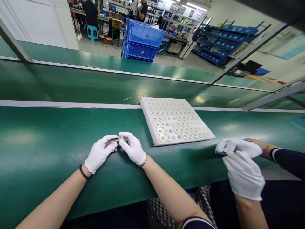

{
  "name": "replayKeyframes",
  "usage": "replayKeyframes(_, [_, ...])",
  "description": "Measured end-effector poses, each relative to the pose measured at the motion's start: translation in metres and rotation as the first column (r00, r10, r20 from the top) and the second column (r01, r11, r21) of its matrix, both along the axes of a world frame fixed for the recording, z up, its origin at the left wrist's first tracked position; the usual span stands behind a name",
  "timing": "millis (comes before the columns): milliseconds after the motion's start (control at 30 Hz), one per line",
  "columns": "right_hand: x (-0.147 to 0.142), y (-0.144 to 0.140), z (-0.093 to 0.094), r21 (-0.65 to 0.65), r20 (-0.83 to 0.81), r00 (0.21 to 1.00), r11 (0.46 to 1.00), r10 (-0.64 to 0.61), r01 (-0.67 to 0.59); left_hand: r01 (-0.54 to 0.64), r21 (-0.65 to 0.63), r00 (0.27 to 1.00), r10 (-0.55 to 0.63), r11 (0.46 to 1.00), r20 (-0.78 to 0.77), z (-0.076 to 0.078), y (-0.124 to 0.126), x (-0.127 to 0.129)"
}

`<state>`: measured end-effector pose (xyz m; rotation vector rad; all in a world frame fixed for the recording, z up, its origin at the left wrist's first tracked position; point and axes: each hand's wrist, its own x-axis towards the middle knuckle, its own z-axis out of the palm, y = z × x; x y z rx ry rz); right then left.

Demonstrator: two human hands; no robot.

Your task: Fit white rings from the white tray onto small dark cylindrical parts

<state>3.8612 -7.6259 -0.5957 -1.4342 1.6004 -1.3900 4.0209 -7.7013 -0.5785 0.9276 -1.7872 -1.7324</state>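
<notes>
My left hand point(99, 155), in a white glove, is closed around a small dark, shiny cylindrical part point(114, 140) just above the green bench. From the other side, my gloved right hand point(133, 149) grips the same part's end with thumb and fingers. Something pale shows between the right fingertips, too small to name. Fingers cover much of the part. Right of my hands lies a white foam tray point(150, 127) with rows of pale rings point(163, 138) set in it; some spots in the near rows hold no ring.
At the right, a co-worker's gloved hands point(245, 171) hold a small dark item. The green bench point(47, 136) has a white strip along it and metal frame posts point(14, 41). Blue crates point(143, 38) are stacked beyond, with people and shelving behind.
</notes>
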Motion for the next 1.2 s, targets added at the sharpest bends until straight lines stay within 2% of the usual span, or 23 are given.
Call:
replayKeyframes(133, [0.001,-0.003,-0.001,0.144,0.276,0.961,0.988,0.012,-0.054,-0.015,-0.229,0.991,0.045,0.973,0.127,-0.007,0.001,0.000])
replayKeyframes(200, [0.002,-0.005,0.000,0.194,0.376,0.927,0.979,-0.011,-0.067,-0.014,-0.289,0.984,0.064,0.957,0.164,-0.010,0.002,0.001])
replayKeyframes(333, [0.004,-0.007,0.005,0.274,0.408,0.912,0.958,-0.034,-0.086,-0.019,-0.342,0.986,0.075,0.940,0.151,-0.010,0.004,0.003])
replayKeyframes(433, [0.005,-0.004,0.007,0.253,0.243,0.969,0.967,-0.037,-0.027,-0.004,-0.332,0.977,0.075,0.943,0.201,-0.006,0.006,0.004])
replayKeyframes(500, [0.005,-0.002,0.007,0.166,0.034,0.999,0.986,-0.022,0.016,-0.015,-0.256,0.976,0.070,0.967,0.206,-0.002,0.005,0.004])
replayKeyframes(567, [0.006,0.000,0.007,0.081,-0.157,0.988,0.997,0.009,0.004,-0.035,-0.169,0.982,0.066,0.985,0.178,0.004,0.003,0.003])
replayKeyframes(633, [0.007,0.002,0.008,0.058,-0.248,0.968,0.998,0.037,-0.023,-0.047,-0.138,0.984,0.070,0.989,0.164,0.009,0.002,0.002])
replayKeyframes(700, [0.008,0.003,0.010,0.097,-0.257,0.966,0.995,0.039,-0.014,-0.050,-0.151,0.979,0.079,0.987,0.188,0.011,0.001,0.002])
replayKeyframes(800, [0.009,0.002,0.011,0.215,-0.140,0.989,0.977,0.046,-0.015,-0.091,-0.203,0.958,0.141,0.975,0.249,0.005,-0.001,0.002])
replayKeyframes(867, [0.009,0.000,0.009,0.258,0.065,0.996,0.963,0.059,-0.074,-0.115,-0.252,0.951,0.179,0.961,0.251,-0.003,-0.002,0.001])
replayKeyframes(933, [0.010,-0.001,0.008,0.255,0.313,0.948,0.957,0.056,-0.140,-0.102,-0.298,0.958,0.175,0.949,0.229,-0.010,-0.001,0.000])
replayKeyframes(1000, [0.009,-0.003,0.007,0.243,0.475,0.880,0.956,0.029,-0.163,-0.054,-0.324,0.967,0.131,0.945,0.220,-0.014,0.000,0.001])
replayKeyframes(1100, [0.007,-0.007,0.007,0.242,0.565,0.825,0.956,0.000,-0.165,0.000,-0.343,0.972,0.080,0.939,0.221,-0.016,0.001,0.002])
replayKeyframes(1200, [0.006,-0.009,0.008,0.252,0.615,0.788,0.947,0.004,-0.201,-0.002,-0.320,0.979,0.067,0.948,0.192,-0.016,0.001,0.003])
